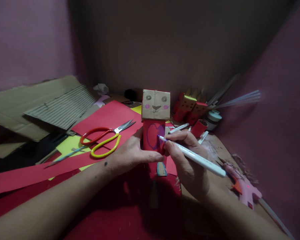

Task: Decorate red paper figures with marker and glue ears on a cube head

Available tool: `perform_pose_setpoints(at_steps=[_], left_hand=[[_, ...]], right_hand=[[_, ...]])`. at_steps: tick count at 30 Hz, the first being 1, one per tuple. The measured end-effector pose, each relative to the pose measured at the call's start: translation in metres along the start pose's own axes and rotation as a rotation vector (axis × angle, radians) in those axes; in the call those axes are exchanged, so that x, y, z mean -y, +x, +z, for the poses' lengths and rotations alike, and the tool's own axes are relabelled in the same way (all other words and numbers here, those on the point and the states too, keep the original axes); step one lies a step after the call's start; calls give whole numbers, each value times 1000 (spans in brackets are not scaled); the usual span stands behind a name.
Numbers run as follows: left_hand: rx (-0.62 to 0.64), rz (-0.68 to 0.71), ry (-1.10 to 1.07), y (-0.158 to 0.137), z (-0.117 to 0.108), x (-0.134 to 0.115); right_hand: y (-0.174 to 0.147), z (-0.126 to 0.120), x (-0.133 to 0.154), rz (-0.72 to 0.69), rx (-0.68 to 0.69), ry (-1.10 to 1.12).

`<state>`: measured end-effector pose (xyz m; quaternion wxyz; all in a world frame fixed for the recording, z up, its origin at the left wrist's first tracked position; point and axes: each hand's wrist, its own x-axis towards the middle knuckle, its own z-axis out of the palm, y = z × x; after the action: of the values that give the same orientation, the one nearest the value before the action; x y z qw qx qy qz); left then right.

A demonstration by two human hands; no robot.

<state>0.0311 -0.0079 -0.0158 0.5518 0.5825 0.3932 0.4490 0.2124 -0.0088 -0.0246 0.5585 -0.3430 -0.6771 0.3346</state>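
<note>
A cardboard figure (156,111) stands upright before me, with a square brown head bearing a drawn face and pink cheeks. Its body is a red paper-covered tube (150,128) with a purple heart outline on the front. My left hand (133,151) wraps round the lower tube, thumb across its front. Between the thumb and fingers of my right hand (187,153) is a white marker (202,161). The marker's purple tip touches the heart's right side, where a patch is coloured in. Below the tube, a small blue-edged cardboard piece (161,169) lies on the red surface.
Red-and-yellow-handled scissors (107,138) lie on red paper (115,115) at left, near a pencil (67,156). Cardboard sheets (40,106) pile up behind. At right are similar figures (188,106), a red tube (199,128), a lidded jar (214,119) and a pink glue gun (245,186).
</note>
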Motion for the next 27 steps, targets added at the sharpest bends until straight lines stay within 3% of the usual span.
perform_pose_setpoints(at_steps=[10, 16, 27], left_hand=[[0, 25, 48, 1, 1, 0], [10, 50, 7, 1, 1, 1], [-5, 46, -5, 1, 1, 3]], right_hand=[[1, -1, 6, -14, 66, 5], [2, 0, 1, -15, 7, 111], [0, -1, -1, 6, 39, 45]])
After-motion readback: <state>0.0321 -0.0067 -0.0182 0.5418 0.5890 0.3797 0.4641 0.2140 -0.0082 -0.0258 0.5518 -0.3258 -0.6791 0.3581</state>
